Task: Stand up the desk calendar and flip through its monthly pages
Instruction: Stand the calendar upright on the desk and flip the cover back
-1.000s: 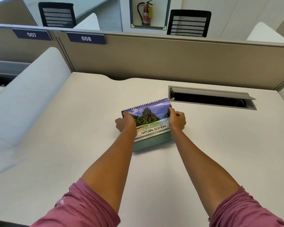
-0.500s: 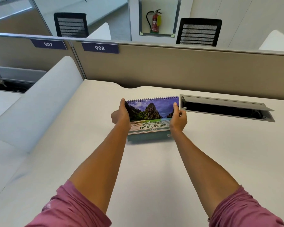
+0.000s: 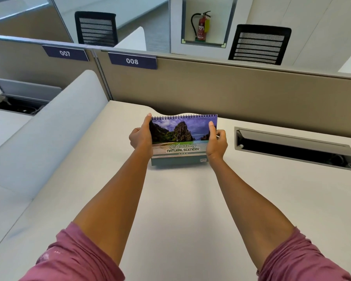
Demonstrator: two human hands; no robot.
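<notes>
The spiral-bound desk calendar stands nearly upright on the white desk, its cover showing cliffs, a lagoon and the words "Amazing Natural Scenery". Its teal base rests on the desktop and the wire binding runs along the top edge. My left hand grips the calendar's left edge, fingers reaching up to the binding. My right hand grips the right edge, with the thumb pressed on the front of the cover.
A cable hatch with a raised lid is sunk into the desk right of the calendar. A beige partition labelled 008 runs behind. A white curved divider borders the desk's left side. Black chairs stand beyond the partition.
Both hands have tilted the calendar from lying almost flat to nearly upright and shifted it farther from me. The grips slid up its side edges.
</notes>
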